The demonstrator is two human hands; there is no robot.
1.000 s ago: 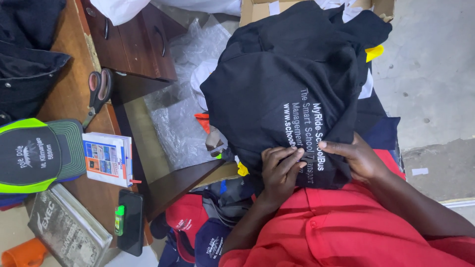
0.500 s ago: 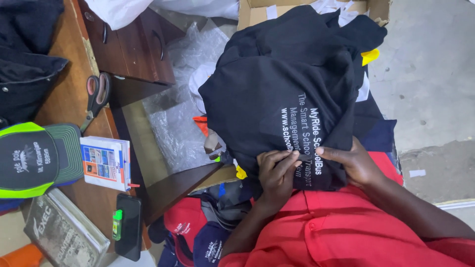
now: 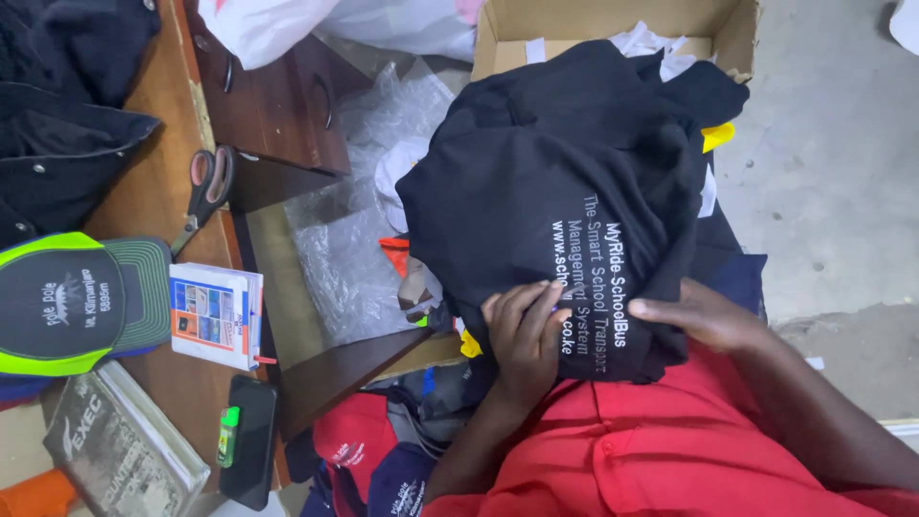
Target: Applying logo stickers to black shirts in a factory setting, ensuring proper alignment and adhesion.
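**Fingers press flat on the black shirt**

Fingers (image 3: 522, 311) of the left hand (image 3: 526, 340) lie close together, flat on the black shirt (image 3: 565, 182). The right hand (image 3: 699, 316) pins its near right edge, fingers straight. It sits bunched on the lap, near a cardboard box (image 3: 613, 24). This looks like smoothing; maybe folding comes next, needing both hands to grip an edge.

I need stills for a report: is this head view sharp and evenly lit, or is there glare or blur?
Head view: mostly sharp, both hands, left and right, crisp on the black shirt; soft even light, mild sheen on the clear plastic, shirt folds lost in darkness.
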